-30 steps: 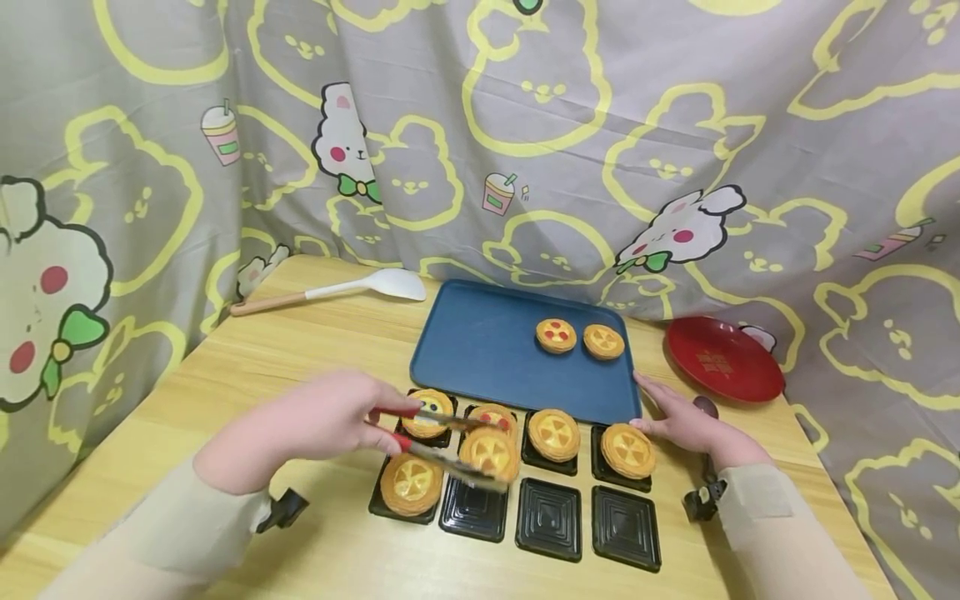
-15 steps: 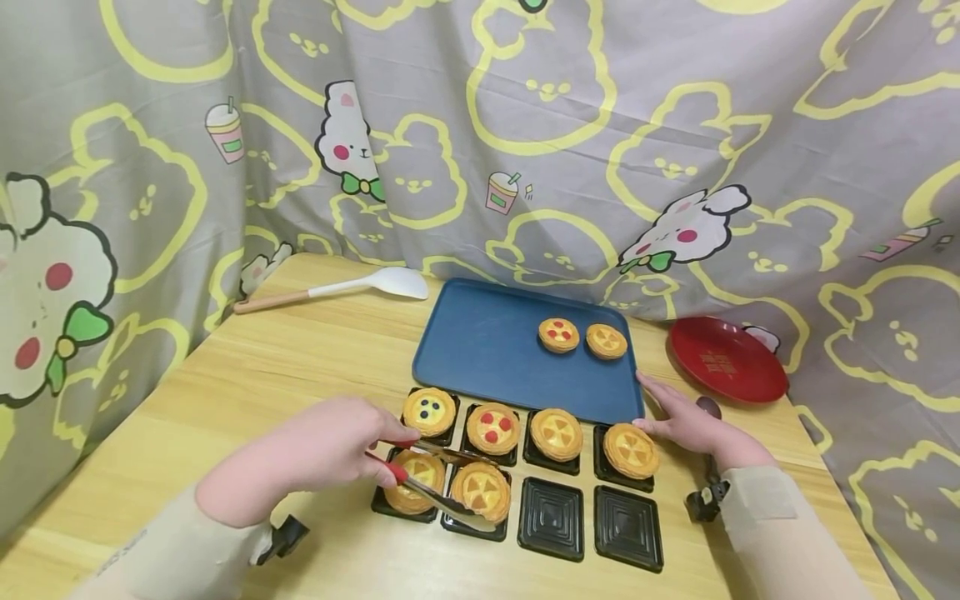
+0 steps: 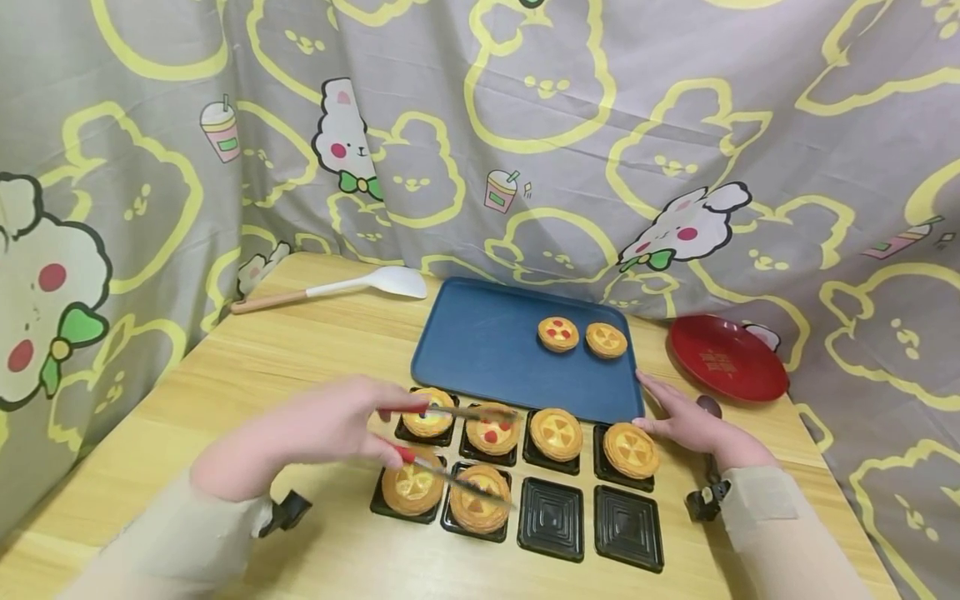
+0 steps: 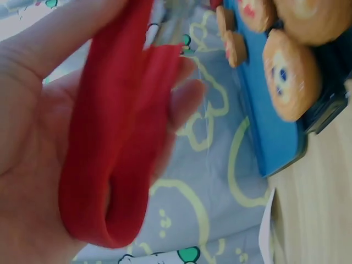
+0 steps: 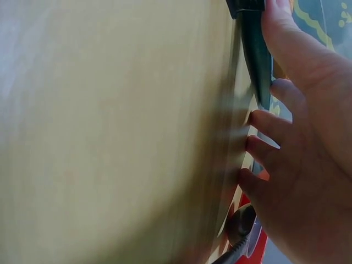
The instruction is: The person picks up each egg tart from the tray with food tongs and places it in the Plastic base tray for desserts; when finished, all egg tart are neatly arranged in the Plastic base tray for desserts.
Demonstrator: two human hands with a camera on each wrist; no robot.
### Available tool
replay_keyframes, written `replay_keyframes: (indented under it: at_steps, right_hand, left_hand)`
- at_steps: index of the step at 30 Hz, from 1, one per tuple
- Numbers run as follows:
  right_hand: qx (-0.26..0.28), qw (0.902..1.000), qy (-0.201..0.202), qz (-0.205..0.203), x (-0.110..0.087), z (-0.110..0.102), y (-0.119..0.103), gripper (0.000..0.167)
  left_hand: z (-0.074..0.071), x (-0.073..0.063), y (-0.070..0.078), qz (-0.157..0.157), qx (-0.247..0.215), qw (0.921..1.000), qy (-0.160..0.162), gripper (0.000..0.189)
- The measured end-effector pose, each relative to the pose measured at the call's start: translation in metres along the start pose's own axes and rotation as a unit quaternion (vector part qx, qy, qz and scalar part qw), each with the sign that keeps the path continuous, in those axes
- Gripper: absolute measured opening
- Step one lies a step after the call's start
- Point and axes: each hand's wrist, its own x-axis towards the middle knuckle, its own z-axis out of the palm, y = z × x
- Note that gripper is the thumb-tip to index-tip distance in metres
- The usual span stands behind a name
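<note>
My left hand (image 3: 322, 425) holds a pair of tongs (image 4: 104, 132) by its red handles. The tongs' metal arms are spread wide over the egg tarts, with no tart gripped between them. Below the front arm, a tart with a wedge-patterned top (image 3: 476, 512) sits on the second black square base of the front row. To its left is another tart (image 3: 408, 490); behind are a blue-dotted tart (image 3: 424, 425) and a red-dotted tart (image 3: 491, 437), each partly covered by the tongs. My right hand (image 3: 682, 427) touches the right edge of the blue tray (image 3: 487, 333), fingers extended.
Two tarts (image 3: 606, 341) lie on the tray's right side. Two more (image 3: 556, 435) fill the back row's right bases. Bare black bases (image 3: 551, 518) stand front right. A red plate (image 3: 726, 358), a dark spoon (image 5: 240, 223) and a white spatula (image 3: 397, 282) lie around.
The wedge-patterned tart, carried in the tongs a second ago, came down onto the second front base. The tongs then spread and rose off it. My right hand stayed by the tray.
</note>
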Motion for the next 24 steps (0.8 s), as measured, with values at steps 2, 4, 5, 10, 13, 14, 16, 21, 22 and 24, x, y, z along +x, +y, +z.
replay_keyframes:
  at_steps: [2, 4, 5, 10, 13, 14, 16, 21, 22, 24]
  right_hand:
    - [-0.001, 1.0, 0.004, 0.0, 0.0, 0.0, 0.0, 0.088]
    - [0.001, 1.0, 0.003, 0.002, 0.0, 0.0, -0.001, 0.088]
    - [0.001, 1.0, 0.002, 0.004, -0.001, 0.0, -0.002, 0.088]
    - [0.004, 0.9999, -0.003, 0.009, 0.0, -0.001, -0.002, 0.088]
    - [0.005, 1.0, -0.002, 0.008, 0.0, -0.001, -0.002, 0.087]
    - [0.006, 1.0, -0.002, 0.007, 0.0, -0.001, -0.002, 0.087]
    - [0.007, 1.0, -0.001, 0.005, 0.001, -0.001, -0.003, 0.087]
    - [0.009, 0.9999, -0.005, 0.007, 0.0, -0.002, -0.003, 0.087]
    - [0.008, 0.9999, -0.006, 0.008, 0.0, -0.002, -0.003, 0.087]
    - [0.007, 0.9999, -0.007, 0.009, 0.0, -0.002, -0.003, 0.088]
  left_hand:
    - [-0.008, 0.009, -0.003, -0.004, -0.006, 0.9996, 0.026, 0.072]
    - [-0.017, 0.022, -0.006, -0.014, -0.003, 0.9988, 0.046, 0.075]
    - [-0.021, 0.03, -0.008, -0.024, -0.002, 0.9982, 0.055, 0.076]
    - [-0.032, 0.076, -0.022, -0.065, -0.003, 0.9952, 0.074, 0.079]
    - [-0.032, 0.107, -0.034, -0.08, 0.013, 0.9936, 0.079, 0.077]
    - [-0.031, 0.117, -0.038, -0.09, 0.022, 0.9925, 0.079, 0.077]
    - [-0.027, 0.135, -0.045, -0.11, 0.037, 0.9903, 0.077, 0.076]
    - [-0.013, 0.173, -0.052, -0.14, 0.06, 0.9868, 0.055, 0.073]
    - [-0.01, 0.179, -0.052, -0.141, 0.065, 0.9865, 0.051, 0.073]
    - [-0.005, 0.189, -0.051, -0.146, 0.07, 0.9858, 0.045, 0.073]
